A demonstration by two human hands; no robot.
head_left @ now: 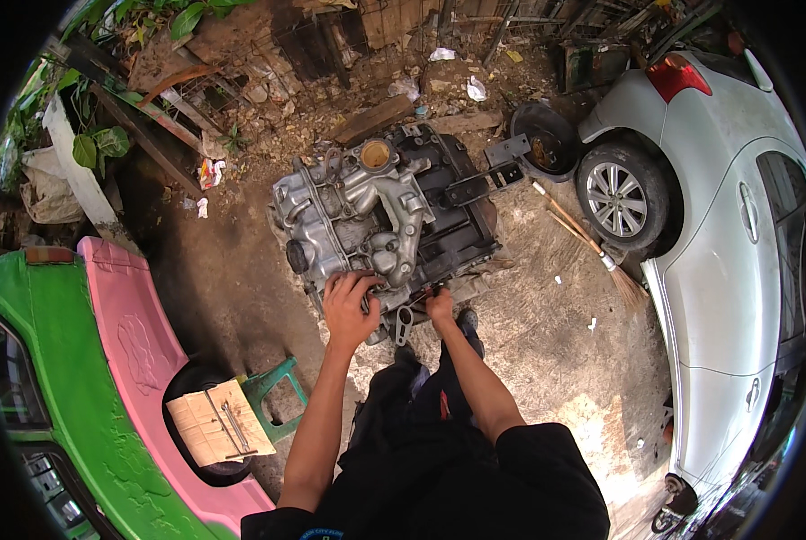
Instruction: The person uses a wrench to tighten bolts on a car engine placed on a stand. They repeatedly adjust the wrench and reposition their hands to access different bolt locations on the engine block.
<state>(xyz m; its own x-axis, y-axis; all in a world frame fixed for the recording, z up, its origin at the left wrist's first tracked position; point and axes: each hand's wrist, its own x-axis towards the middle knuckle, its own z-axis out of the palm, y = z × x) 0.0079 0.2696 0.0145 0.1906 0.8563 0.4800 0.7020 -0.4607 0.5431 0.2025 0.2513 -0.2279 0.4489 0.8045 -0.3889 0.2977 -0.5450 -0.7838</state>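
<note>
A large metal car engine (394,211) lies on the ground in front of me, its silver side to the left and its dark side to the right. My left hand (351,308) rests on the near left edge of it, fingers apart and lying on the metal. At the near edge, further right, my right hand (440,304) is closed, its fingertips against a small dark part that I cannot make out. Between my hands a metal bracket with an oval hole (405,325) hangs from the engine's near side. A flat dark bracket arm (475,186) sticks out to the right.
A silver car (727,243) stands at the right, with a stick broom (601,252) and a black tub (547,139) by its wheel. At the left are a green and pink vehicle (124,342), a green stool (272,396) and cardboard (191,423) with wrenches (233,427).
</note>
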